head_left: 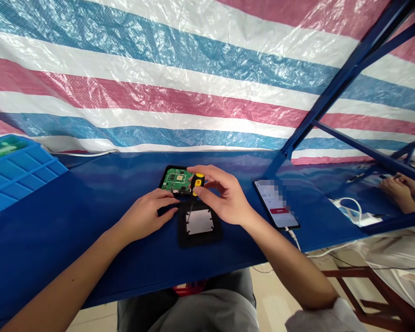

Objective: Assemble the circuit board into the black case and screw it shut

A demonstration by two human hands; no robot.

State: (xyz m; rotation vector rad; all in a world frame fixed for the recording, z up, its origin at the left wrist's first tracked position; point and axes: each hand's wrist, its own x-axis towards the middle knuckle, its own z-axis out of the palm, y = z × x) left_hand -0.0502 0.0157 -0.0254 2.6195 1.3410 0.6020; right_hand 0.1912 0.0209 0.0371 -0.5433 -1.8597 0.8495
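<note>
My right hand (219, 191) grips a screwdriver (198, 183) by its yellow and black handle. Its thin shaft points down at the black cover (183, 235), which has a silver metal plate (199, 222) on it. Whether the tip touches the plate I cannot tell. Just behind the cover lies a black case with a green circuit board (175, 180) inside, partly hidden by my right fingers. My left hand (154, 212) rests on the table left of the cover, thumb and fingers apart, its fingertips near the case's front edge and the cover.
A phone (275, 205) with a charging cable lies to the right. At the left stands a blue plastic bin (22, 173) with green items in it. A blue metal frame (332, 92) rises at the right. Beyond it are another person's hands (397, 188) and a white power strip (356, 216).
</note>
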